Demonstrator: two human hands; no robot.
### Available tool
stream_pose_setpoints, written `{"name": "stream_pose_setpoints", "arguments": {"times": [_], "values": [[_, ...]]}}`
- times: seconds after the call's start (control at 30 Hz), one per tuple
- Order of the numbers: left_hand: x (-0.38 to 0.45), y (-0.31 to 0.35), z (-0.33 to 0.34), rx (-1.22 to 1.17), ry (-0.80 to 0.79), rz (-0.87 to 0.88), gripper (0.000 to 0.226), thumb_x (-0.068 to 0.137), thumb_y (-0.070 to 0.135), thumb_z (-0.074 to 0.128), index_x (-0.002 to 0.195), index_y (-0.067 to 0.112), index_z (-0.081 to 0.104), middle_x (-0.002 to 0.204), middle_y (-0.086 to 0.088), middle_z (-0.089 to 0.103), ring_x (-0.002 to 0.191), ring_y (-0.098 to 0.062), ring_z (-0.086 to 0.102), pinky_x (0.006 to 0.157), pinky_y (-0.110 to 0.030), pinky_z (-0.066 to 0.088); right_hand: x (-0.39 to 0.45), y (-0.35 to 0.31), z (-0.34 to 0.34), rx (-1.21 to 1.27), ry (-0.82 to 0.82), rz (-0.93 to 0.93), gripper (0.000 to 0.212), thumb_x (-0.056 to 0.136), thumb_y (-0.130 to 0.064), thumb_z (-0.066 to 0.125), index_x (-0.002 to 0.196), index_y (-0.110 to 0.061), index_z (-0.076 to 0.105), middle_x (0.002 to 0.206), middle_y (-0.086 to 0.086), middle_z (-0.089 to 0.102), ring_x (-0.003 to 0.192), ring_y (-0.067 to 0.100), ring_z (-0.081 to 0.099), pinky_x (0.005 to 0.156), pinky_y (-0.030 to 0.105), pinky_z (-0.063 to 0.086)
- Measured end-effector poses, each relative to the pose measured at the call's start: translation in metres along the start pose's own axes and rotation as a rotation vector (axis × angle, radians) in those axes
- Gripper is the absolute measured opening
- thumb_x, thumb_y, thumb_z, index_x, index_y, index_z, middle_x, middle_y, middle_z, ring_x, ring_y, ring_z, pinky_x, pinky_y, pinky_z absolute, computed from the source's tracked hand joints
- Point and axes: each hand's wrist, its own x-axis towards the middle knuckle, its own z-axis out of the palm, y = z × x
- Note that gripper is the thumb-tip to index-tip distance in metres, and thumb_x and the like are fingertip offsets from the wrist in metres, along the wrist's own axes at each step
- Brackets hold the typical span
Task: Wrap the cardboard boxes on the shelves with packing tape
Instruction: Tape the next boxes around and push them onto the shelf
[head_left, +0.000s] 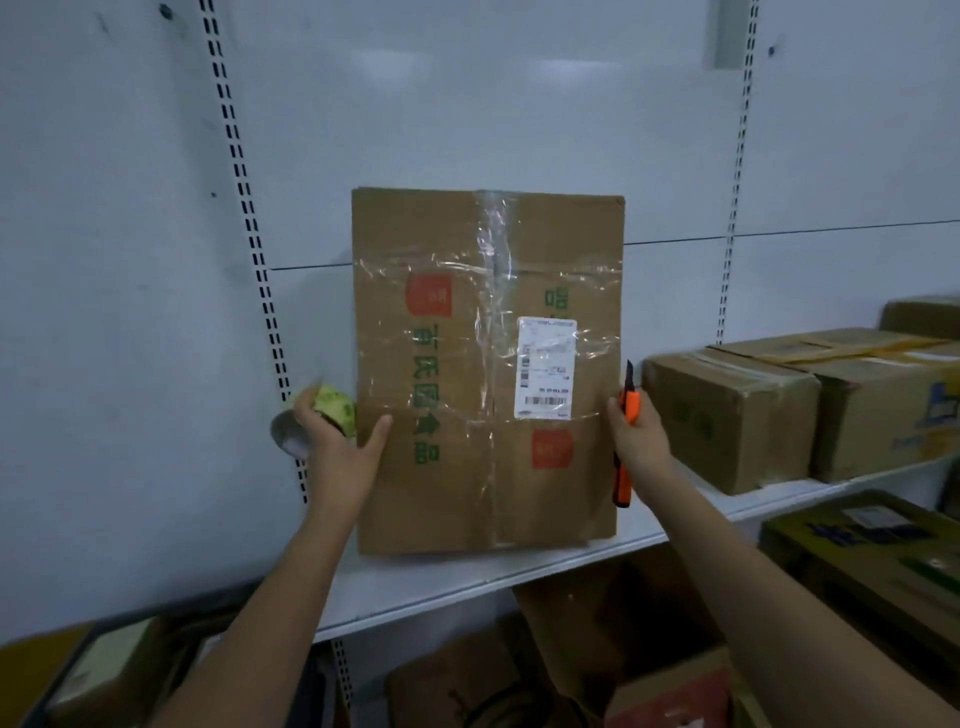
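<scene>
I am viewing both forearms reaching up from the lower edge toward the white metal shelf (467, 582). My left hand (337, 441) is gripping the roll of clear packing tape with a green-printed core (332, 408), while its thumb is lying against the left edge of the tall brown cardboard box with green and red printing (447, 467). My right hand (641, 441) is clasping the orange utility knife (626, 457), blade end up, against the box's right edge. The box is standing upright on the shelf, already carrying clear tape bands across its face and over the white shipping label (545, 366). I am judging this as repositioning between wraps. The next move calls for turning the box to an untaped side. Beyond it, further taped brown cartons (737, 421) are sitting on the shelf at the right.
</scene>
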Motion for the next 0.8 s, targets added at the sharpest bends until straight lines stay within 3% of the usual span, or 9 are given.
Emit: {"name": "stream_pose_setpoints", "arguments": {"times": [0.1,0.2,0.3,0.43,0.57,0.67,0.7,0.8], "values": [[0.032,0.037,0.001,-0.001,0.039,0.144,0.077,0.086,0.021,0.076,0.141,0.020,0.022,0.122,-0.006,0.049,0.092,-0.021,0.060,0.064,-0.011,0.044,-0.015,-0.004,-0.021,0.037,0.085,-0.049,0.017,0.104,-0.033,0.044,0.103,-0.020,0.054,0.097,0.001,0.063,0.095,0.019,0.062,0.081,0.034,0.049],[0.071,0.082,0.008,0.123,-0.067,0.263,0.074,0.087,0.029,0.075,0.141,0.027,0.024,0.122,-0.003,0.048,0.095,-0.020,0.056,0.077,-0.028,0.044,-0.043,-0.004,-0.041,0.157,0.159,-0.110,0.017,0.103,-0.034,0.048,0.098,-0.021,0.056,0.096,0.007,0.067,0.090,0.024,0.066,0.079,0.038,0.055],[0.101,0.096,0.027,0.328,-0.198,0.375,0.069,0.091,0.034,0.069,0.143,0.027,0.024,0.115,-0.006,0.052,0.093,-0.023,0.054,0.081,-0.038,0.044,-0.075,-0.009,-0.039,0.209,0.185,-0.143,0.020,0.102,-0.038,0.049,0.100,-0.020,0.057,0.088,0.009,0.066,0.074,0.022,0.066,0.065,0.036,0.058],[0.094,0.071,0.049,0.496,-0.206,0.519,0.054,0.095,0.012,0.052,0.143,0.019,0.031,0.084,-0.012,0.058,0.075,-0.034,0.059,0.061,-0.040,0.045,-0.107,-0.004,-0.017,0.117,0.134,-0.127,0.016,0.099,-0.048,0.047,0.092,-0.037,0.057,0.085,0.005,0.066,0.077,0.025,0.067,0.071,0.042,0.059],[0.064,0.055,0.050,0.533,-0.368,0.573,0.044,0.098,0.011,0.045,0.140,0.019,0.033,0.066,-0.004,0.053,0.055,-0.025,0.053,0.047,-0.033,0.036,-0.113,-0.009,-0.013,0.037,0.087,-0.151,0.025,0.099,-0.041,0.050,0.085,-0.021,0.058,0.073,0.000,0.063,0.069,0.011,0.062,0.065,0.027,0.051],[0.044,0.056,0.046,0.550,-0.519,0.620,0.044,0.098,0.011,0.047,0.139,0.017,0.034,0.063,0.000,0.048,0.049,-0.015,0.046,0.046,-0.029,0.026,-0.114,-0.012,-0.009,-0.025,-0.147,-0.219,0.024,0.101,-0.033,0.052,0.083,-0.020,0.061,0.069,0.000,0.065,0.065,0.009,0.063,0.063,0.028,0.054],[0.035,0.057,0.046,0.572,-0.542,0.639,0.044,0.098,0.010,0.047,0.139,0.017,0.035,0.062,0.003,0.045,0.049,-0.013,0.044,0.046,-0.028,0.023,-0.112,-0.010,-0.009,-0.068,-0.144,-0.237,0.026,0.101,-0.032,0.052,0.080,-0.020,0.059,0.068,0.001,0.063,0.063,0.010,0.061,0.061,0.029,0.052],[0.002,0.049,0.044,0.669,-0.630,0.631,0.047,0.098,0.011,0.045,0.143,0.022,0.032,0.064,0.006,0.045,0.050,-0.013,0.045,0.049,-0.030,0.030,-0.097,0.000,-0.011,-0.180,0.132,-0.218,0.026,0.102,-0.035,0.048,0.082,-0.019,0.055,0.078,0.003,0.057,0.067,0.014,0.055,0.060,0.027,0.040]]}}
